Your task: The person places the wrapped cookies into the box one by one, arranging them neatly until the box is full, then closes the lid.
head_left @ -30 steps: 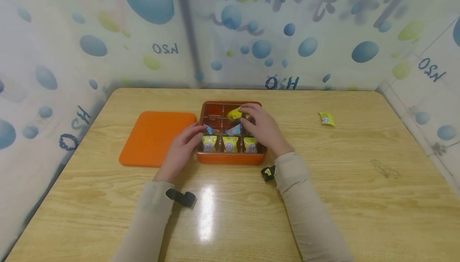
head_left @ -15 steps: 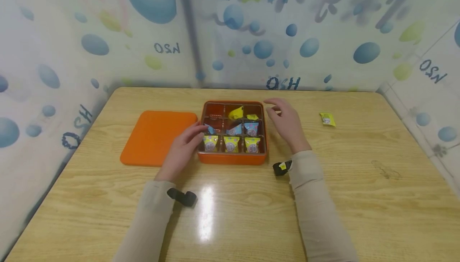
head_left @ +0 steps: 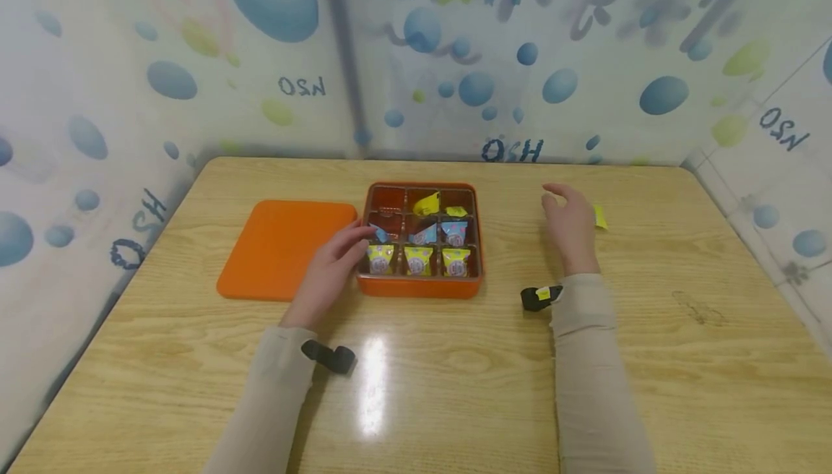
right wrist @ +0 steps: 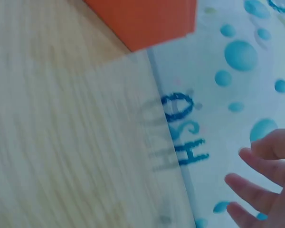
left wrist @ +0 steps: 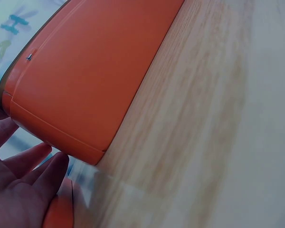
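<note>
An orange box (head_left: 419, 287) with a clear divided insert stands on the table, small wrapped candies in its compartments. Three yellow candies (head_left: 417, 261) fill the front row. Blue candies (head_left: 455, 233) lie in the middle row; yellow ones (head_left: 426, 204) sit in the back middle and back right compartments. My left hand (head_left: 328, 264) touches the box's left side, fingertips at its rim and wall in the left wrist view. Right of the box, my right hand (head_left: 570, 228) hovers over the table with loosely bent fingers and nothing visible in them. It partly hides a yellow candy (head_left: 601, 217).
The orange lid (head_left: 279, 250) lies flat on the table (head_left: 442, 387), left of the box and partly behind my left hand. A patterned wall (head_left: 416, 120) closes off the table's back edge, with walls at both sides too.
My right hand has left the box's back right compartments and moved right, beside the loose yellow candy. The left hand and the box stay in place.
</note>
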Tool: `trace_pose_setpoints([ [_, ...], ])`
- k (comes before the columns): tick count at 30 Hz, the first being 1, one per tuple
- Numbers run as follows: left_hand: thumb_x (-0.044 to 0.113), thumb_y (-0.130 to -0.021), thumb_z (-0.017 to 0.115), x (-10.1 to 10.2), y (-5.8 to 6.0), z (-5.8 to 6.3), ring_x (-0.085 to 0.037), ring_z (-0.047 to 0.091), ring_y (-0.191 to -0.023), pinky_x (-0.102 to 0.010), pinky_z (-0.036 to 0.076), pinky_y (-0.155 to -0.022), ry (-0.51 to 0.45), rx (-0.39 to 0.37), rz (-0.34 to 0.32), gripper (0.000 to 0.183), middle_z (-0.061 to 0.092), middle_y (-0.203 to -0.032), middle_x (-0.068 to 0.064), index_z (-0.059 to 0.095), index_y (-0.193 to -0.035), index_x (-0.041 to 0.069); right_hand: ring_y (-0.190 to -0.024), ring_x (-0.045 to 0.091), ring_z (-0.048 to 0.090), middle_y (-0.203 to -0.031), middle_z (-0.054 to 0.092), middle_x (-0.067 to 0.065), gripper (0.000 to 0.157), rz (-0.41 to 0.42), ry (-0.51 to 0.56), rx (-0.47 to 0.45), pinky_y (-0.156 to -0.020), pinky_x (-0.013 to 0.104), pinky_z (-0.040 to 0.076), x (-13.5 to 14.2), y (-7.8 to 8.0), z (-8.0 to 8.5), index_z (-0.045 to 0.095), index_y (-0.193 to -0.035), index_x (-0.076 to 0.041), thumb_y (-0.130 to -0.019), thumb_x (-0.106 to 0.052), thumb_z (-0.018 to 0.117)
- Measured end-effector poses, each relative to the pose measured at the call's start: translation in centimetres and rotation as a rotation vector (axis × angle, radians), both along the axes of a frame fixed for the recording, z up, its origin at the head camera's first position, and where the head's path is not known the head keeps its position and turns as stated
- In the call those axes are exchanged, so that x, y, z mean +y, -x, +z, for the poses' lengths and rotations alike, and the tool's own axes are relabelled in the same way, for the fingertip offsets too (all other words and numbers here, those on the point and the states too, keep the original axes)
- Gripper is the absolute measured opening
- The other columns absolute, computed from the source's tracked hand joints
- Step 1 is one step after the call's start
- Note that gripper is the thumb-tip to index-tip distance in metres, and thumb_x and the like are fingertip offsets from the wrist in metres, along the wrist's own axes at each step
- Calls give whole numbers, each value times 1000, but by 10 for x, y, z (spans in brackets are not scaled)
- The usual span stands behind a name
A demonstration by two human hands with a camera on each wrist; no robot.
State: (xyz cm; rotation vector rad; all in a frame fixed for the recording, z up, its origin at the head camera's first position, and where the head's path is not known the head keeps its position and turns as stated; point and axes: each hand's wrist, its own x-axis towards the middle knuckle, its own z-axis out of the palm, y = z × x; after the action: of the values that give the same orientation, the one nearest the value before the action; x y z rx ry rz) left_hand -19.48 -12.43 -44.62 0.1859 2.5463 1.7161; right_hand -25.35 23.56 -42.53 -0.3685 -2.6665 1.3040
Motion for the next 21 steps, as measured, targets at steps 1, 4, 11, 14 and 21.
trace_pose_setpoints([
  [1,41,-89,50,-1,1,-3,-15,19,-132,-47,13,-106,5,6,1,33,30,-142,5,56,-118,27,-116,24,38,-137,38,6,39,-23,10,-1,-94,41,33,3,-1,0,48,-129,-15,-94,-31,38],
  [4,45,-88,49,-2,3,-8,-15,20,-131,-48,14,-105,9,20,4,34,30,-142,5,56,-118,29,-92,23,46,-135,40,5,40,-94,36,-3,-78,35,41,15,-4,-1,47,-130,-18,-94,-32,37],
  [11,35,-91,50,1,-2,5,-17,19,-132,-47,13,-106,-6,-1,-2,32,30,-143,1,56,-119,23,-133,28,0,-148,11,6,48,-169,69,-34,-106,46,8,39,-11,-5,36,-137,-16,-93,-34,37],
  [14,28,-92,49,5,-8,17,-19,19,-132,-47,12,-106,-22,-4,2,31,31,-142,-3,56,-120,17,-132,36,-5,-148,2,14,52,-143,27,-77,-105,52,6,44,-13,-7,30,-140,-14,-93,-35,36],
  [21,28,-92,49,5,-8,16,-19,18,-132,-47,11,-106,-24,-16,1,31,30,-143,-2,56,-120,17,-131,41,1,-145,10,23,53,-46,-38,-121,-103,55,4,46,-13,-10,28,-140,-7,-94,-34,34],
])
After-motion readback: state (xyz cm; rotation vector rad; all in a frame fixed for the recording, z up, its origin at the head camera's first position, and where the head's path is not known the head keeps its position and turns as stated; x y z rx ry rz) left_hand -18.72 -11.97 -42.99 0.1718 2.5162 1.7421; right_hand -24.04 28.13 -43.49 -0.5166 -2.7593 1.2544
